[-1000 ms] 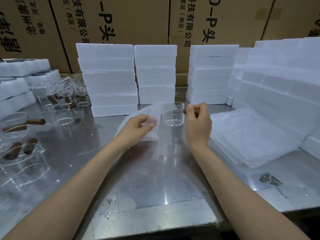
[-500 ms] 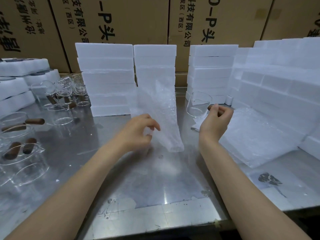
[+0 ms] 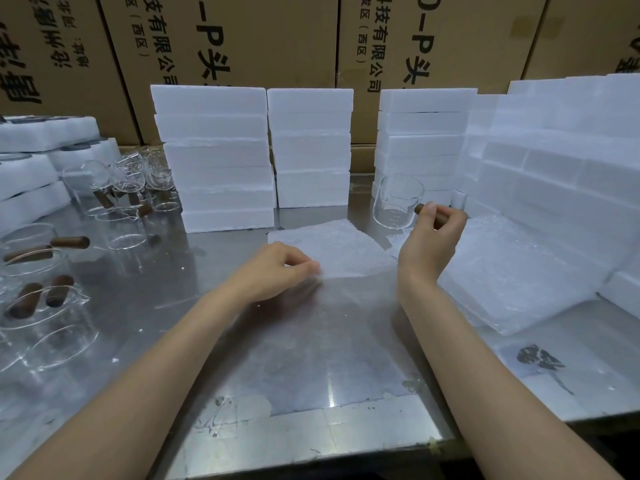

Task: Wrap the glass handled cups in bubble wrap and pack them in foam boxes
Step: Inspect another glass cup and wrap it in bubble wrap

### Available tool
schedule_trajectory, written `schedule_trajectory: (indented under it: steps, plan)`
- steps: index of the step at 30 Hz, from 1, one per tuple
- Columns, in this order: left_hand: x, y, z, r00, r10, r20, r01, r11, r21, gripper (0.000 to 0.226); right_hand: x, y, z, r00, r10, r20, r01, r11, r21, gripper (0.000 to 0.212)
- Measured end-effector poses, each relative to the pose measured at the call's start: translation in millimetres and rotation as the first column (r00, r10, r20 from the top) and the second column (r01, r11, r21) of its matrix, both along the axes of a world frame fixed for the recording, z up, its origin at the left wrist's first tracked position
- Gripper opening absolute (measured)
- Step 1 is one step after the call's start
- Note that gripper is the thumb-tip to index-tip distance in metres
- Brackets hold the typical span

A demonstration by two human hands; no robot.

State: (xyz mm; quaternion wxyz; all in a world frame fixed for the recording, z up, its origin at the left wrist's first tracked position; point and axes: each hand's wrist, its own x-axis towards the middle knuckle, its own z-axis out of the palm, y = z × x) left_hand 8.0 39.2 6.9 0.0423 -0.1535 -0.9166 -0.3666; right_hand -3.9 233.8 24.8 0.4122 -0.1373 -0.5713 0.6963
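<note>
We judge the glass cup (image 3: 398,204) light but brittle and slick-walled; safest hold is its wooden handle (image 3: 431,214), where our right hand (image 3: 429,242) already grips it, fingers curled round. Cup sits tilted just beyond the far right corner of the bubble wrap sheet (image 3: 329,247); whether it rests on the steel table (image 3: 311,341) we cannot tell. Clear thin wall, pour spout, faint printed marks. Sheet: soft, floppy, featherlight, lying flat mid-table; our left hand (image 3: 280,271) pinches its near left edge. Foam boxes (image 3: 211,150) stacked behind, none open near us
</note>
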Motion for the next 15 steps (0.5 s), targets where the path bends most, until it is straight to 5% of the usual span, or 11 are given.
schedule_trajectory:
  steps: [6, 12, 15]
  plan:
    - [2, -1, 3, 0.996, -0.040, 0.075, 0.030, 0.992, 0.124, 0.017, 3, -5, 1, 0.996, 0.032, -0.082, -0.023, 0.994, 0.111, 0.007]
    - [2, -1, -2, 0.996, -0.060, -0.059, 0.052, 0.992, -0.116, 0.014, 10, -14, 0, 0.983, 0.128, -0.134, -0.091, 0.963, 0.253, 0.009]
    - [1, 0, -4, 0.991, -0.055, -0.125, 0.042, 0.994, -0.100, 0.006, 15, -18, 1, 0.968, 0.204, -0.148, -0.148, 0.935, 0.323, 0.016]
